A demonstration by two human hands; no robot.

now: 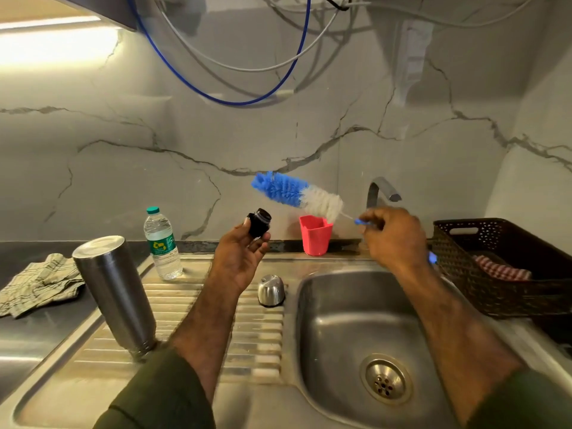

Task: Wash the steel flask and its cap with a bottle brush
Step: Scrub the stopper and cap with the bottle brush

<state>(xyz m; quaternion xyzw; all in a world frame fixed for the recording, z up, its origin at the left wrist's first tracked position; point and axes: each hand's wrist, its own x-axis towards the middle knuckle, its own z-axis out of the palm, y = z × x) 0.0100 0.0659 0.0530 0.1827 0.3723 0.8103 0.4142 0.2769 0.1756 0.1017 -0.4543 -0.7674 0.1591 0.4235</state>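
The steel flask (114,292) stands upside down, mouth on the ribbed drainboard (185,320) at the left. A domed steel cap (271,290) sits on the drainboard beside the sink basin. My left hand (240,258) holds a small black inner cap (259,222) up in front of me. My right hand (394,235) grips the blue handle of the bottle brush (297,193). Its blue and white bristle head points up and left, above the red cup.
A steel sink (356,329) with a drain lies below my right arm, the tap (382,188) behind it. A red cup (315,235) and a water bottle (162,243) stand at the back. A dark woven basket (495,274) sits at the right, a checked cloth (37,283) at the left.
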